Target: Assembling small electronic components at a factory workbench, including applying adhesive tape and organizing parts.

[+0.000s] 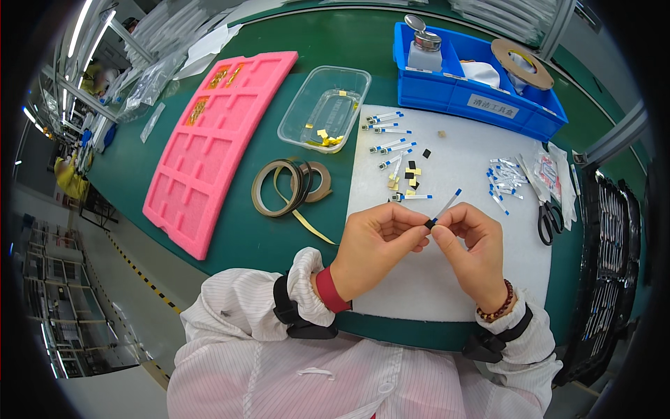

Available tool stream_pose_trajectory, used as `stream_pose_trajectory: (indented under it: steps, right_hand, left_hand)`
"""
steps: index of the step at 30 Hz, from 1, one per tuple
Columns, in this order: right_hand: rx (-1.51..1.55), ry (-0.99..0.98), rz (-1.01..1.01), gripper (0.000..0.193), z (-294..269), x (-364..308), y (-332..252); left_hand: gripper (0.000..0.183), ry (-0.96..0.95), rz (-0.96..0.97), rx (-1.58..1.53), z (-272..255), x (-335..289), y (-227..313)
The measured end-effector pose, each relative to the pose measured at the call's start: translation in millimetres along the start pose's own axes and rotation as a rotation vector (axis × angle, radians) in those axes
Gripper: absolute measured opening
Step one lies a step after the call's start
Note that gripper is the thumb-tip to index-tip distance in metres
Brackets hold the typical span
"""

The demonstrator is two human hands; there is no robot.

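Note:
Over the white work mat (460,293), my left hand (380,244) and my right hand (473,244) meet, thumbs and forefingers pinched on one short flat ribbon cable (449,202). Its blue-tipped free end points up and away. A small black piece (430,223) sits at the cable's lower end, between my fingertips; whether it is stuck on is hidden. Just beyond my left hand lie ribbon cables with small connectors (391,146), in a loose column. Among them are black and pale yellow pieces (412,172). To the right is a pile of plain ribbon cables (505,180).
Scissors (548,216) lie by the mat's right edge, near black trays (607,258). A blue bin (447,91) holds a pump bottle and a tape roll. Leftward are tape rolls (269,192), a clear plastic tub (289,126) and a pink foam tray (202,181).

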State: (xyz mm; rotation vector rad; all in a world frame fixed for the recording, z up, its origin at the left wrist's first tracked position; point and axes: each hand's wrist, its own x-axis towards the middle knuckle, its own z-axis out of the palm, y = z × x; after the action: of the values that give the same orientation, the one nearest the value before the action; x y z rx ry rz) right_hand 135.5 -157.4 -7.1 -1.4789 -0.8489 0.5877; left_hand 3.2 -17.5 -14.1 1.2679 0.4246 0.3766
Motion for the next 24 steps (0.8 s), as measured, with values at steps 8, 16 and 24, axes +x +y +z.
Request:
stream_pose_trajectory:
  steps: [8, 16, 24]
  right_hand:
    - [0.042, 0.026, 0.039, 0.007, -0.3, -1.2, -0.3]
    - [0.048, 0.019, 0.045, 0.008, -0.6, 0.1, 0.1]
    - [0.041, 0.028, 0.046, 0.008, -0.9, 0.0, 1.2]
  left_hand:
    - [0.019, -0.007, 0.013, 0.015, 1.0, -0.6, 0.4]
    - [0.019, -0.004, 0.004, 0.002, 0.7, -0.4, 2.0]
    - [0.019, -0.019, 0.011, 0.015, 0.6, -0.4, 1.9]
